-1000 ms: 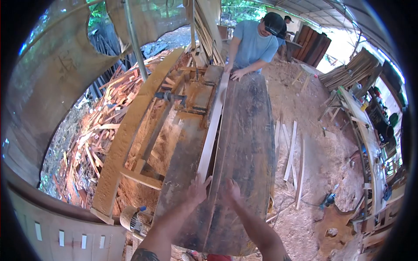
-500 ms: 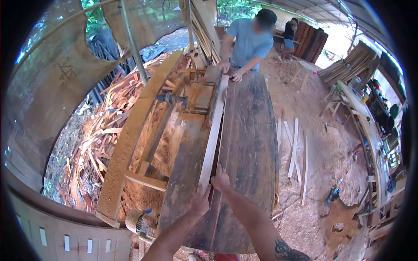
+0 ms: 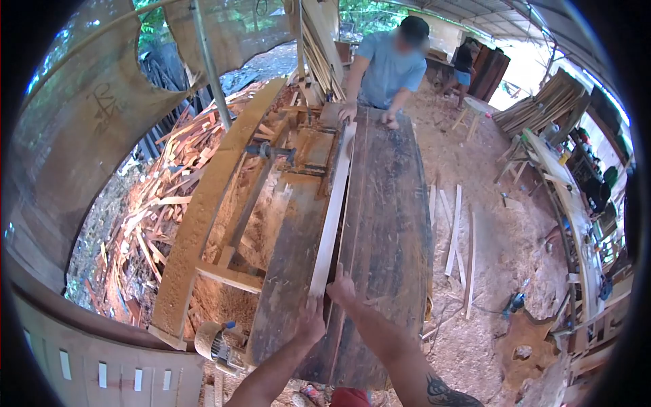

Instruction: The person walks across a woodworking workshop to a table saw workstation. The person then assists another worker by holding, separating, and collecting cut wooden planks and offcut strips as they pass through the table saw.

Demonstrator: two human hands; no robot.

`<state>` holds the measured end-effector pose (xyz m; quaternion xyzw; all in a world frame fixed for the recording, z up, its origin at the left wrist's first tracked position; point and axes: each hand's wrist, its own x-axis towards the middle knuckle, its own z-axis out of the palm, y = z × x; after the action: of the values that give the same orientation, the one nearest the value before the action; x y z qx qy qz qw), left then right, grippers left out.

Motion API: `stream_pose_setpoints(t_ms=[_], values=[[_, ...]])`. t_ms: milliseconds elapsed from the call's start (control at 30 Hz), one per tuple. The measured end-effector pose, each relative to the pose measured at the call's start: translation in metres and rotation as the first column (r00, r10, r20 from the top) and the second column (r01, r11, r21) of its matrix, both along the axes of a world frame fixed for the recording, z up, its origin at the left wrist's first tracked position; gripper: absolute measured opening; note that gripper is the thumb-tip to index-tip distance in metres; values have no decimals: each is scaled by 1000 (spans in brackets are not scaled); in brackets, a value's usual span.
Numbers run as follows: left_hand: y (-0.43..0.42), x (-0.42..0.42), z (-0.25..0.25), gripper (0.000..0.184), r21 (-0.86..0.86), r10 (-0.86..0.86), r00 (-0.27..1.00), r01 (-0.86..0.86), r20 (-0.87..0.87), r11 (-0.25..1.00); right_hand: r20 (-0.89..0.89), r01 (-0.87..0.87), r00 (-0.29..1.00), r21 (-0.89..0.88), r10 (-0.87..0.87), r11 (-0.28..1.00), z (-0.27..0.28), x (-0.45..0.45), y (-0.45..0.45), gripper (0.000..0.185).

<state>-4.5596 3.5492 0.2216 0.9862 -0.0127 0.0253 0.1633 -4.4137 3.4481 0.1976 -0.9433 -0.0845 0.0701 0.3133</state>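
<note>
A long pale wooden strip [image 3: 331,220] lies lengthwise on the dark, worn worktable [image 3: 386,230], pointing away from me. My left hand [image 3: 310,320] is closed on its near end, with the fingertips over the wood. Just right of the strip, my right hand [image 3: 341,287] rests on the table beside a dark gap. Its index finger is stretched forward and the other fingers are partly hidden. At the far end a co-worker in a blue shirt [image 3: 390,64] has one hand [image 3: 348,112] at the strip and the other hand [image 3: 390,121] at the table's right side.
Left of the table stands a wooden frame with a thick beam [image 3: 203,210] and a motor [image 3: 211,341] below. Offcuts [image 3: 166,203] are heaped behind it. Loose strips [image 3: 454,230] lie on the sawdust-covered floor at right, near a long workbench [image 3: 566,203]. Another person [image 3: 463,64] stands far back.
The co-worker's one hand has moved off the strip to the right, and the other has shifted onto the strip's far end. My hands and the strip have hardly moved.
</note>
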Motion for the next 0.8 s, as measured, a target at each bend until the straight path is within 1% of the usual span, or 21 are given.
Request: stream_pose_setpoints(t_ms=[33,133,167,233,333,433,467,533,567,633,667,733,800], values=[[0,-3,1,71,-24,-1,1000,0,-19,1000,-7,-1,1000,-4,1,1000,1,-5,0,81],[-3,-19,10,73,12,33,998,-32,-44,999,-50,-17,999,-14,16,1000,4,-19,0,82],[-3,-24,15,73,14,40,996,-39,-76,999,-68,-23,997,-17,22,1000,4,-24,0,83],[-5,-31,22,74,20,54,989,-52,-139,998,-36,-4,999,-9,4,1000,4,-33,1,84],[-3,-47,13,76,-7,51,995,-52,-91,999,-14,-3,1000,-26,2,1000,3,-49,0,85],[-2,-62,2,76,41,9,1000,-8,-23,999,-2,-12,1000,-40,12,999,-3,-63,-3,84],[-2,-67,2,75,35,17,999,-15,-38,999,3,-15,1000,-42,15,999,-3,-68,-3,84],[-3,-77,3,74,23,31,997,-30,-66,999,-69,1,998,-40,-4,999,6,-80,-5,85],[-3,-84,2,73,45,25,999,-23,-37,999,-105,10,994,-40,-14,999,14,-87,-5,86],[-2,-93,-3,72,89,10,1000,-12,23,996,-81,8,997,-25,-10,1000,13,-95,-8,89],[-2,-98,-6,71,78,4,1000,-5,15,997,-70,8,997,-18,-9,1000,12,-100,-9,90],[-2,-109,-5,70,53,-5,1000,5,2,999,-134,21,991,-24,-24,1000,19,-112,-12,89],[-4,-131,3,71,96,-18,999,14,39,995,-178,40,983,-15,-42,999,24,-123,-15,88]])
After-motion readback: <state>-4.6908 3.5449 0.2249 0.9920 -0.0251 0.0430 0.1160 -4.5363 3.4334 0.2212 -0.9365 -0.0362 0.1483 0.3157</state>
